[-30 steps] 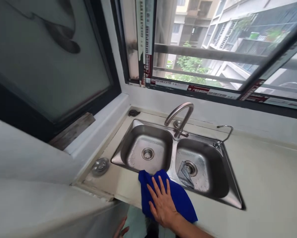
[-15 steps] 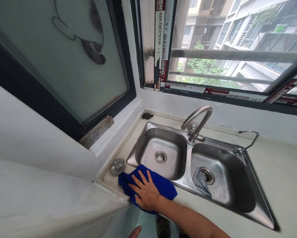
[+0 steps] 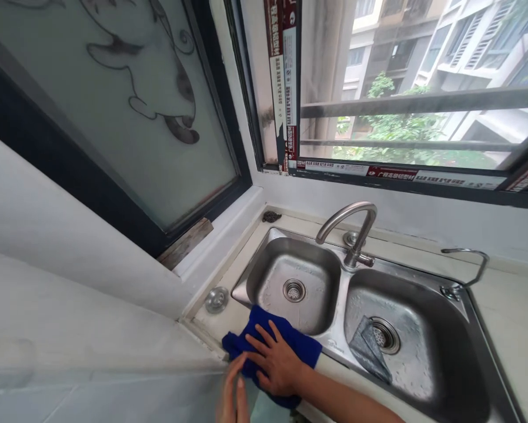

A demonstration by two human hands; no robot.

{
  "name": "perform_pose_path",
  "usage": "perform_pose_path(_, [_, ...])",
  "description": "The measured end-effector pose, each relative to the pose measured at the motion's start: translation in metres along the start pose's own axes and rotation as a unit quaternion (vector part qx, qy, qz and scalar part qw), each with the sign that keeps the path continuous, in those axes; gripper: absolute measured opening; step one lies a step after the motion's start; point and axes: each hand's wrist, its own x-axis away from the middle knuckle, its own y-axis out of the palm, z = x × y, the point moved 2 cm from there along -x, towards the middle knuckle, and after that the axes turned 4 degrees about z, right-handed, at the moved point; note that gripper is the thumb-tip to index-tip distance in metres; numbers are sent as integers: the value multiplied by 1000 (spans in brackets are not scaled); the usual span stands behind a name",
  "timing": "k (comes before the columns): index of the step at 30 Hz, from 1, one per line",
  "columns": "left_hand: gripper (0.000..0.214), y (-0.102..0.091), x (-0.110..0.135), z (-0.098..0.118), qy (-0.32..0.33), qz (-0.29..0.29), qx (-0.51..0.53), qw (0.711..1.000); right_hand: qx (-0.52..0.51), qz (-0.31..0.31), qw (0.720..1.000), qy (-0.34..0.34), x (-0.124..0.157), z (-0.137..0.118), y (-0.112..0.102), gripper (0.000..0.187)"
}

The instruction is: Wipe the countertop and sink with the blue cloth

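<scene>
A blue cloth (image 3: pixel 303 346) lies over the counter at the near left corner of the double sink (image 3: pixel 235 291), part of it reaching over the rim into the left basin. My right hand (image 3: pixel 279 361) presses flat on this cloth, fingers spread. From the bottom edge my left hand (image 3: pixel 234 396) comes up, fingers stretched and apart, slightly blurred. Its fingertips overlap the cloth's lower left in the view; whether they touch it I cannot tell. Nothing shows in the left hand.
A clear round lid-like object (image 3: pixel 217 299) sits left of the cloth. A dark scrubber (image 3: pixel 271 216) lies in the back corner. Behind the basins stands a curved faucet (image 3: pixel 356 235), with a thin spout (image 3: pixel 478 267) at right. A grey cloth (image 3: pixel 370 351) lies in the right basin.
My left hand has risen farther into view, up to the cloth's lower edge. The right hand stays spread on the blue cloth. The camera view has shifted, showing things lower.
</scene>
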Motion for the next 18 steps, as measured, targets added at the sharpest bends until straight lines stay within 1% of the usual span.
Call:
perform_pose_path(2, [37,11,-24,13,65,-12,-69,995,-15,0,1000,-8,25,3,-4,62])
perform_pose_path(3, [38,18,-38,17,85,-20,-111,990,-17,0,1000,-11,38,5,-6,62])
perform_pose_path(4, [41,25,-54,19,93,-29,-152,984,-15,-1,1000,-16,50,7,-7,62])
perform_pose_path(6, [50,41,-88,18,75,-49,-223,971,4,3,1000,-31,73,14,-9,63])
perform_pose_path(9, [62,60,-142,9,20,-30,-288,957,54,25,996,-62,99,26,-12,66])
perform_pose_path(12, [68,71,-185,-2,-70,0,-351,934,98,49,991,-76,114,35,-13,63])
perform_pose_path(14, [74,74,-203,-11,-145,19,-384,912,121,65,987,-79,117,38,-13,60])
perform_pose_path(16, [79,72,-214,-20,-210,22,-408,888,146,86,982,-85,117,40,-14,56])
perform_pose_path(18, [83,69,-222,-27,-246,11,-429,869,175,107,974,-93,115,40,-13,51])
